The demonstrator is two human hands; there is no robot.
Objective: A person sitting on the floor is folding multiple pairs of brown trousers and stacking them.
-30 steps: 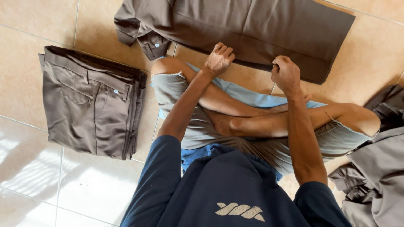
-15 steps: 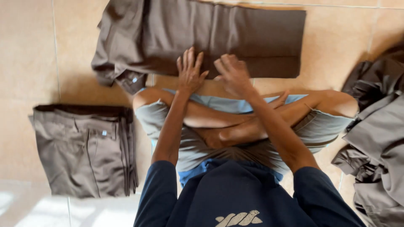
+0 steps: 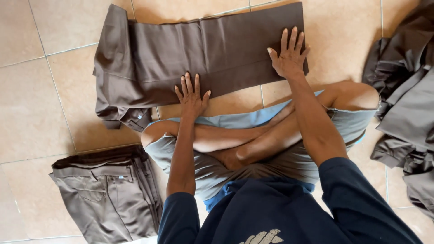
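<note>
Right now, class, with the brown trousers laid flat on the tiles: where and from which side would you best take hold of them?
Probably the leg-hem end of the brown trousers, beside the right hand, coming from the right. That edge is straight, flat and thin, easy to pinch. The waist end is bunched and thick. Both the right hand and left hand press flat, fingers spread.

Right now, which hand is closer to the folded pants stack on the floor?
Left. The left hand presses the spread trousers above the folded stack; the right hand lies flat farther away.
</note>
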